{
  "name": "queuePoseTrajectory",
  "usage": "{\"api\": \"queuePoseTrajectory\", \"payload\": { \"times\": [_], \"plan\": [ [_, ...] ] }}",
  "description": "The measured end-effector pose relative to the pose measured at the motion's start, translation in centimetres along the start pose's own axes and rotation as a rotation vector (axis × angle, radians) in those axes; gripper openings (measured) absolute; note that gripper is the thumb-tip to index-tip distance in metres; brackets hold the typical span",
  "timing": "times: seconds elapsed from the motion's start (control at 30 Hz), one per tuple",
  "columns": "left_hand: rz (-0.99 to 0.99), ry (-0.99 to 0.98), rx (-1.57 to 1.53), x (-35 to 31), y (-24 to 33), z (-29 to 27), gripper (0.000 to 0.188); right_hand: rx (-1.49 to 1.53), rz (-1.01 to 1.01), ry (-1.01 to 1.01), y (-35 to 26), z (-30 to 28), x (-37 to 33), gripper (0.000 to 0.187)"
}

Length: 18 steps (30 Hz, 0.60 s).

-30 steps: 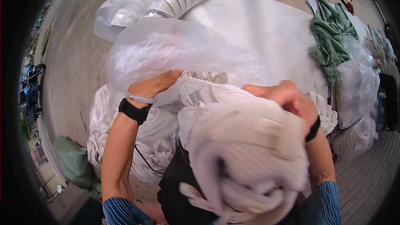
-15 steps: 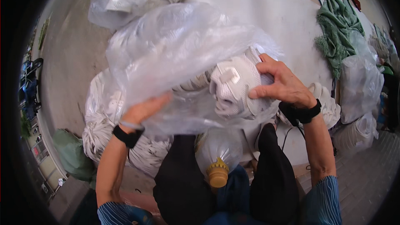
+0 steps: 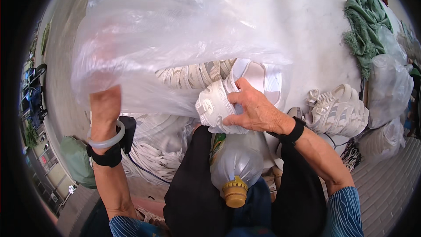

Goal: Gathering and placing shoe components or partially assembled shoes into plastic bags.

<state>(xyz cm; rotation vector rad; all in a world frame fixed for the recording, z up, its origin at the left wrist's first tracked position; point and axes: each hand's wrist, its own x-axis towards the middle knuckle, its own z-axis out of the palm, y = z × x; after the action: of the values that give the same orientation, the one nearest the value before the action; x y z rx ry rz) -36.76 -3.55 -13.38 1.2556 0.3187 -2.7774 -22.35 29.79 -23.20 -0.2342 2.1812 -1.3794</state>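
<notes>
A big clear plastic bag spreads in front of me, with its mouth turned toward me. My left hand is inside the bag as far as the wrist; the cloudy plastic blurs its fingers. My right hand is closed on a white shoe at the bag's mouth, thumb and fingers around its heel end. Behind that shoe lies a row of nested white and grey shoes, partly under the plastic. Another pale shoe opening shows just beyond my right fingers.
A large bottle with a yellow cap sits between my legs. Bundled white laces lie left of it. More shoes stand at the right, near bagged shoes and green cloth. A green sack is at the left.
My left hand has moved left and away from me, going inside the bag. The bag is spread wider to the left. My right hand has drawn the shoe left and nearer me.
</notes>
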Motion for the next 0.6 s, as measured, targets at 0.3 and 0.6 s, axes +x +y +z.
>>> {"api": "queuePoseTrajectory", "payload": {
  "times": [0.3,0.6],
  "plan": [
    [-1.275,1.367,-2.795,1.0,2.7,1.5,0.043,-0.003,0.043,-0.005,-1.7,0.8,2.9,0.035],
    [-1.024,1.37,-2.216,0.9,-2.2,-3.5,0.024,0.075,-0.036,0.049,0.4,2.8,1.8,0.04]
  ]
}}
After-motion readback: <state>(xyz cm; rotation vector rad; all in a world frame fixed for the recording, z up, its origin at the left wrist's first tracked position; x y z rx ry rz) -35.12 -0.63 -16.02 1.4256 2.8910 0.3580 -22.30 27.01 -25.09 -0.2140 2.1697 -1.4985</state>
